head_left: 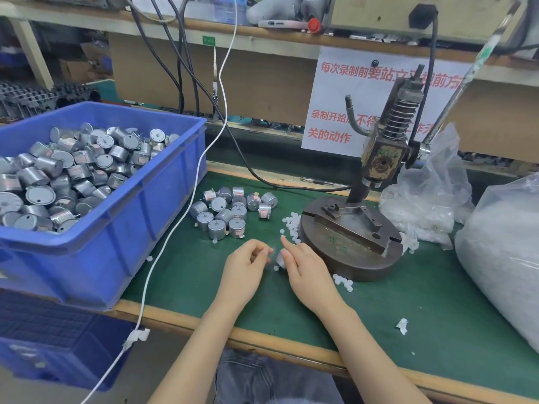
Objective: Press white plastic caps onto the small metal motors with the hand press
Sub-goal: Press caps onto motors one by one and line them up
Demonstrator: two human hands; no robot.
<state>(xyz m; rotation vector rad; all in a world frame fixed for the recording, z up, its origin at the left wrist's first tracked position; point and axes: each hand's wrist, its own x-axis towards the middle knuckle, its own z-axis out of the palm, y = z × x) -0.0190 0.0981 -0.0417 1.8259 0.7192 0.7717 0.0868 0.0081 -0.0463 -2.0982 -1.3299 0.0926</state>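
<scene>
The bench (pixel 437 310) has a dark green mat on top and a pale wood edge. Behind the bench stands a brown board panel (pixel 262 88), with a white paper notice (pixel 344 106) in red characters hung on it. Above the bench runs a wooden shelf (pixel 145 20) carrying a beige equipment box (pixel 393 13). Black cables (pixel 180 83) and a white cable (pixel 225 109) drop from the shelf towards the bench. Below the bench's left end are grey floor (pixel 163 357) and dark blue crates (pixel 58 345).

White cable (pixel 143 304) crosses the green mat (pixel 408 287); a red-lettered notice (pixel 329 94) hangs behind.
</scene>
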